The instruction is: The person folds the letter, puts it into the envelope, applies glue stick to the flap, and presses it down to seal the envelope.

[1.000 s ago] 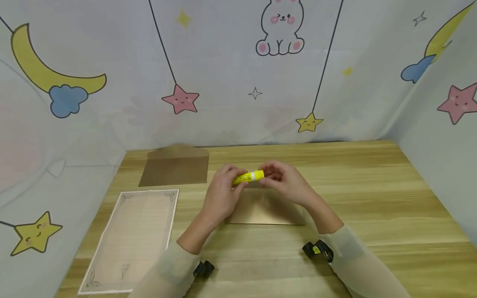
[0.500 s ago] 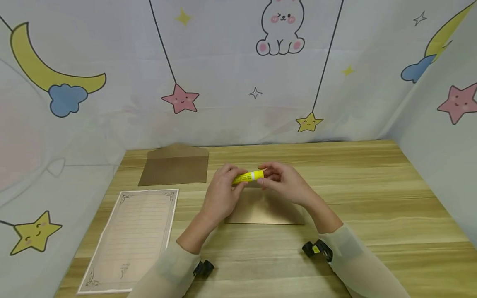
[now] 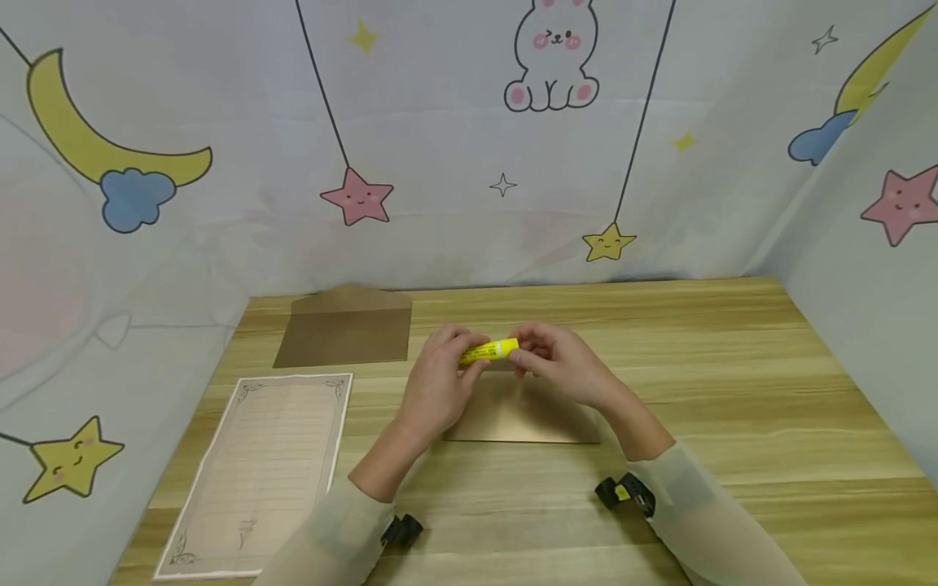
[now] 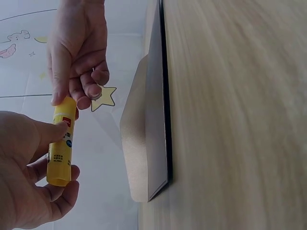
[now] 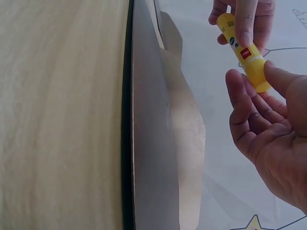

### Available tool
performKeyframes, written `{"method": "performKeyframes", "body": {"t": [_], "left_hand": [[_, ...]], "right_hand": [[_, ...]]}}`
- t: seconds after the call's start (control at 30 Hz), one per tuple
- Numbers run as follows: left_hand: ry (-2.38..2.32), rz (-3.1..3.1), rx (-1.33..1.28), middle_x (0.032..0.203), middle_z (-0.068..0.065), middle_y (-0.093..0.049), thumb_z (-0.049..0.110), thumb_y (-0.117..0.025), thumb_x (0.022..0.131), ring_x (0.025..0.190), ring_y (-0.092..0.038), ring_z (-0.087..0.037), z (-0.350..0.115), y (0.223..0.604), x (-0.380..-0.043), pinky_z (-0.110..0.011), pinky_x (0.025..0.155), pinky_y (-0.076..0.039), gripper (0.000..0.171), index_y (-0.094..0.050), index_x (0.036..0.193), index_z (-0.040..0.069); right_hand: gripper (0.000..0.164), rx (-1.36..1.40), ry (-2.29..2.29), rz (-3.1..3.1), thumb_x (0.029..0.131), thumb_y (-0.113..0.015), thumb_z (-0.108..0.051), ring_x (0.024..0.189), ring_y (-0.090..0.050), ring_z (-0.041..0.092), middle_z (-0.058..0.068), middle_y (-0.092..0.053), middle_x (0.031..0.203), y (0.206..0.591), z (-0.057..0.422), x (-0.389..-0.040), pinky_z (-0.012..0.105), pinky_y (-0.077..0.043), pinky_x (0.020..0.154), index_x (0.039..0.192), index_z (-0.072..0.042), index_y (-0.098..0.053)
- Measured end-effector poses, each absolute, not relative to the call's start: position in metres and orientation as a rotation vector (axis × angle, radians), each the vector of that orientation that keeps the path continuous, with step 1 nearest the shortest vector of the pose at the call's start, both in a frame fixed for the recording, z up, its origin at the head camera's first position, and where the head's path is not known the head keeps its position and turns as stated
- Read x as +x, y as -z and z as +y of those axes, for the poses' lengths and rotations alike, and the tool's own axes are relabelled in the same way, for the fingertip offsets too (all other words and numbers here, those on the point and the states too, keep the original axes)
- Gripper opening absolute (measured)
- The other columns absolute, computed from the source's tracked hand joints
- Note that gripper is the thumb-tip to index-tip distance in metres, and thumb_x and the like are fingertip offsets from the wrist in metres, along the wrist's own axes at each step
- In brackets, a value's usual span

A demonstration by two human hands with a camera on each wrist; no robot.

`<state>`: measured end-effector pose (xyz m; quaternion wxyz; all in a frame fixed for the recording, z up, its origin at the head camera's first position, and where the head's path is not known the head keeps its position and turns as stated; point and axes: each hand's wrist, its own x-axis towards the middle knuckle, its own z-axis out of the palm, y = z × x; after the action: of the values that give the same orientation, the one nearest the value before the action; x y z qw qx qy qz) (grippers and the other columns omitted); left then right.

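Observation:
A yellow glue stick (image 3: 481, 352) with a red label patch lies across my left hand's fingers, above an envelope (image 3: 523, 419). My left hand (image 3: 437, 378) grips its body between thumb and fingers; in the left wrist view the glue stick (image 4: 60, 143) points up toward the other hand. My right hand (image 3: 567, 358) holds the yellow cap end, its thumb on the cap (image 5: 258, 76) and its fingers curled around the far side. A narrow pale band separates cap and body. Under both hands, the brown envelope rests on the table with its flap raised in the wrist views.
A second brown envelope (image 3: 344, 334) lies at the back left, its flap spread away from me. Lined letter paper (image 3: 271, 464) with an ornate border lies at the left, partly under my left sleeve. The wooden table (image 3: 733, 391) meets a patterned cloth (image 3: 440, 122) behind.
The white band between the cap and the body looks narrower than before. My right fingers have shifted slightly about the cap end. Envelopes and paper lie as before.

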<state>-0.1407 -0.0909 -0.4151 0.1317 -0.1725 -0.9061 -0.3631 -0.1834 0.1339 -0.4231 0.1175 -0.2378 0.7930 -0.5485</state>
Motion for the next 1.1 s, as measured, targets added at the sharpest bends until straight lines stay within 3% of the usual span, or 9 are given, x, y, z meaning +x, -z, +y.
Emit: {"method": "performKeyframes", "body": {"t": [0.13,0.33,0.53,0.7,0.83,1.1], "left_hand": [[1.047,-2.637,-0.505,0.115,-0.003,-0.065,0.006,-0.083,0.093,0.104,-0.059,-0.024,-0.0906,0.4155,-0.1404,-0.034,0.087,-0.056,0.028,-0.077,0.121,0.006],[1.039,-2.650,-0.503,0.115,-0.003,-0.065,0.009,-0.081,0.095,0.104,-0.059,-0.024,-0.0907,0.4154,-0.1410,-0.034,0.087,-0.056,0.028,-0.077,0.123,0.006],[1.058,-2.652,-0.502,0.114,-0.002,-0.064,0.010,-0.082,0.095,0.103,-0.059,-0.022,-0.0905,0.4155,-0.1410,-0.032,0.087,-0.056,0.028,-0.077,0.123,0.006],[1.058,-2.659,-0.504,0.114,-0.002,-0.064,0.011,-0.082,0.095,0.103,-0.059,-0.022,-0.0908,0.4164,-0.1400,-0.033,0.088,-0.056,0.028,-0.077,0.122,0.007],[1.067,-2.655,-0.513,0.113,-0.002,-0.064,0.010,-0.083,0.094,0.102,-0.059,-0.022,-0.0908,0.4172,-0.1394,-0.034,0.087,-0.056,0.028,-0.077,0.121,0.008],[1.074,-2.667,-0.534,0.114,-0.002,-0.065,0.011,-0.083,0.094,0.101,-0.063,-0.021,-0.0905,0.4162,-0.1391,-0.037,0.089,-0.057,0.028,-0.076,0.120,0.008]], "right_hand": [[0.027,-0.675,1.582,2.335,0.108,-0.066,-0.020,0.087,-0.071,0.039,0.018,-0.073,0.101,0.4234,0.1335,-0.1831,0.044,-0.059,0.081,0.126,0.000,-0.067],[0.046,-0.708,1.625,2.330,0.101,-0.076,-0.012,0.093,-0.073,0.029,0.014,-0.071,0.112,0.4208,0.1340,-0.1808,0.039,-0.062,0.083,0.143,-0.003,-0.058],[0.029,-0.750,1.644,2.322,0.102,-0.071,-0.005,0.091,-0.072,0.026,0.011,-0.072,0.111,0.4226,0.1342,-0.1811,0.048,-0.062,0.083,0.130,-0.002,-0.065],[0.023,-0.744,1.607,2.321,0.105,-0.068,-0.009,0.088,-0.072,0.034,0.019,-0.072,0.104,0.4233,0.1334,-0.1817,0.055,-0.060,0.084,0.127,-0.001,-0.065],[0.020,-0.741,1.547,2.351,0.107,-0.067,-0.016,0.087,-0.070,0.039,0.021,-0.072,0.100,0.4224,0.1336,-0.1808,0.054,-0.059,0.084,0.123,-0.004,-0.066],[0.020,-0.710,1.511,2.396,0.111,-0.061,-0.023,0.082,-0.070,0.031,0.016,-0.071,0.093,0.4226,0.1324,-0.1802,0.051,-0.058,0.081,0.116,-0.005,-0.069]]}}
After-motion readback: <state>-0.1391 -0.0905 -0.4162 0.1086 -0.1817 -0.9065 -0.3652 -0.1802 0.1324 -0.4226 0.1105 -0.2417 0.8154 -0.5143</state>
